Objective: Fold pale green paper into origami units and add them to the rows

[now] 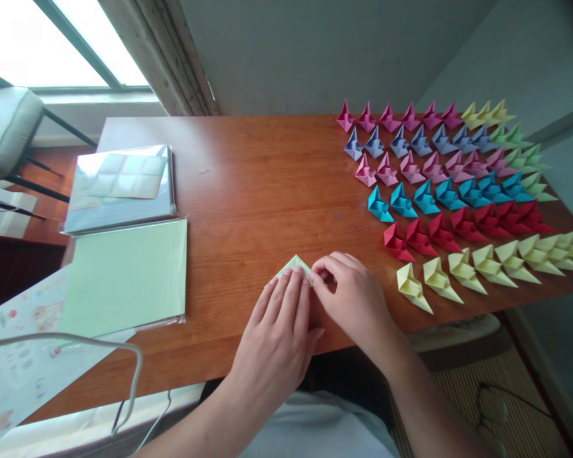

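A small piece of light green folded paper [296, 260] lies on the wooden table in front of me, its pointed top showing past my fingers. My left hand [281, 318] rests flat over it, fingers stretched out and pressing it down, so most of the paper is hidden. At the paper's right corner, my right hand [346, 286] pinches the edge between thumb and index finger, the other fingers curled.
Rows of folded paper boats in pink, purple, blue, red, yellow and green, such as a yellow one [413, 289], fill the table's right side. To the left lie a green paper pack [128, 273], another wrapped pack [119, 210], a printed sheet [23, 343] and a white cable [138, 369].
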Tool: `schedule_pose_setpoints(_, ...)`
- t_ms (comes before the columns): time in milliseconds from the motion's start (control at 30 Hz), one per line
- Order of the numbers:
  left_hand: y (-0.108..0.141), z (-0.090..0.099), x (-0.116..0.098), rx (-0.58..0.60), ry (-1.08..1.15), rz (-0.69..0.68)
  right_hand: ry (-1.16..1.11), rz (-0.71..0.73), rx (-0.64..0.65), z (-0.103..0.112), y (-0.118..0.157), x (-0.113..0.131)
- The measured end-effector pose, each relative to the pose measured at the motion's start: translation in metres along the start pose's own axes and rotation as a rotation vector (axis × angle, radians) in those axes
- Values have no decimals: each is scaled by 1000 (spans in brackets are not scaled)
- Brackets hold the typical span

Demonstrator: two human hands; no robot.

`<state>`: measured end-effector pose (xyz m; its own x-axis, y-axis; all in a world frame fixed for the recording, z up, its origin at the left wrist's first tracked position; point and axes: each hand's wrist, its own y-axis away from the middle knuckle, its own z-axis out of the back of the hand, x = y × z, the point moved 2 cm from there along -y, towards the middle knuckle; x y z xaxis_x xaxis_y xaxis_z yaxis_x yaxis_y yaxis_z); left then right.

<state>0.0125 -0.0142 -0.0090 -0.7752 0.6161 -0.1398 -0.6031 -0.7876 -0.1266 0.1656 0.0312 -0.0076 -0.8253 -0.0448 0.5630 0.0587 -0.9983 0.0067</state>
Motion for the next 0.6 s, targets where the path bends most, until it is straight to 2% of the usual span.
schedule_pose_setpoints(300, -1, -1, -2, 32, -1, 20, -142, 186, 67, 1, -30, 4)
schedule_pose_setpoints(600, -2, -1, -1, 49, 13, 24, -225, 192, 130, 1, -43, -1)
